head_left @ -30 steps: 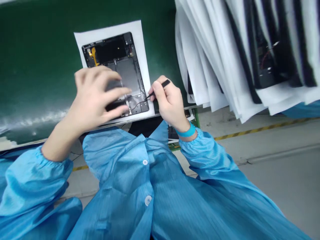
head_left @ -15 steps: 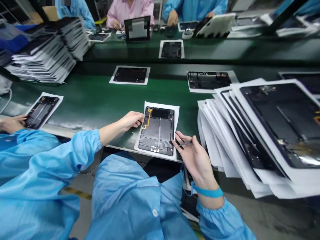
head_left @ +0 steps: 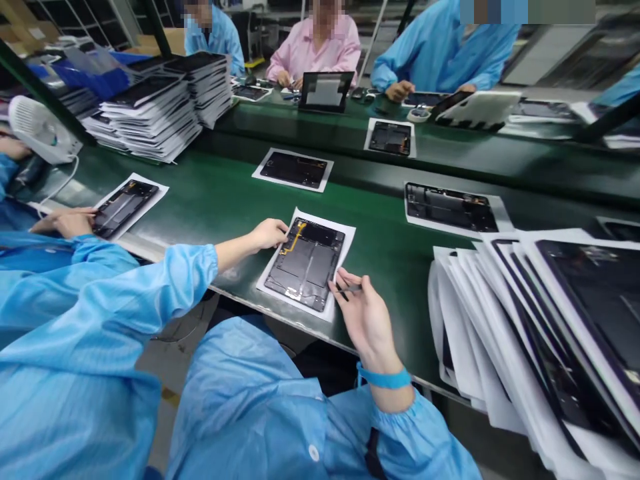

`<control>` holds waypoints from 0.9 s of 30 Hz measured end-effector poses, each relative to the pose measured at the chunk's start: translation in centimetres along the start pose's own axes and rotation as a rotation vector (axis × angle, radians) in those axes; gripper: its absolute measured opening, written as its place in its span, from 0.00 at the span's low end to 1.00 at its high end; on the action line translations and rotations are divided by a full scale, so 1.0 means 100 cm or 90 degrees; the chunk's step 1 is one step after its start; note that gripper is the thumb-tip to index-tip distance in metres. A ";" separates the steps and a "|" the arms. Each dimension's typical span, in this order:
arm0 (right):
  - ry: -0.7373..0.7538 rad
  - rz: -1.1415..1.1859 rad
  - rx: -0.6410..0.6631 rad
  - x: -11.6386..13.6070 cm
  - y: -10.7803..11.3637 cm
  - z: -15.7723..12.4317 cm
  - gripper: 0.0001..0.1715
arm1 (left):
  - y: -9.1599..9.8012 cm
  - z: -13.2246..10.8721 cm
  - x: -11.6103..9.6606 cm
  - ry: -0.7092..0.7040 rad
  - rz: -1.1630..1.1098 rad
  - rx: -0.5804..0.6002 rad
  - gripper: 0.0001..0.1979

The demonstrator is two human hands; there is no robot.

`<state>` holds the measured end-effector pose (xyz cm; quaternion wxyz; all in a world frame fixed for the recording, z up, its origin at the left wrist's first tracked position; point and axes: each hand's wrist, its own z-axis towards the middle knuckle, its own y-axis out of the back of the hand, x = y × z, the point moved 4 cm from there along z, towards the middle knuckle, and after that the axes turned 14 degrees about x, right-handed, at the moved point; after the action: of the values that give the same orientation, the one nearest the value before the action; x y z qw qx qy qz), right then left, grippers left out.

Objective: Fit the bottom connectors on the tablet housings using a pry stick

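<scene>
A dark tablet housing [head_left: 306, 267] with its inside facing up lies on a white sheet [head_left: 345, 235] at the near edge of the bench. An orange flex cable [head_left: 299, 233] runs along its upper left. My left hand [head_left: 269, 235] has its fingers closed at the left edge of the housing and sheet. By the lower right edge is my right hand [head_left: 363, 317], palm up, fingertips touching the housing's side. Between its thumb and fingers sits a thin grey tool [head_left: 350, 289] that looks like tweezers. A blue band circles my right wrist.
Stacked housings with white sheets [head_left: 465, 320] lean at the right. Other housings lie across the green bench [head_left: 210, 200]. A co-worker's hand [head_left: 75, 222] touches one at the left. Behind stand a tall stack [head_left: 150, 127], a white fan [head_left: 43, 130] and people at work across the bench.
The camera view has tilted up and turned, so the bench things appear shifted. Both hands stay at the same housing, which keeps its place on the bench.
</scene>
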<state>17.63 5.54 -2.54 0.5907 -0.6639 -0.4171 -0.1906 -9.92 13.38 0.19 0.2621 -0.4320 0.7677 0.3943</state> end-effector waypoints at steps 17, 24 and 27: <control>-0.153 0.049 0.164 -0.069 -0.116 0.011 0.33 | 0.224 0.025 -0.013 0.209 0.336 -0.236 0.17; -0.130 -0.070 0.029 0.003 0.013 -0.029 0.29 | 0.242 0.154 -0.064 0.273 0.354 -0.259 0.17; -0.114 -0.066 -0.043 0.022 0.043 -0.042 0.29 | 0.246 0.171 -0.065 0.338 0.360 -0.245 0.16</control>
<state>23.23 2.51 -2.59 0.5174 -0.6753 -0.4958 -0.1747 -27.09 38.35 4.93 -0.1484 -0.3319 0.8092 0.4616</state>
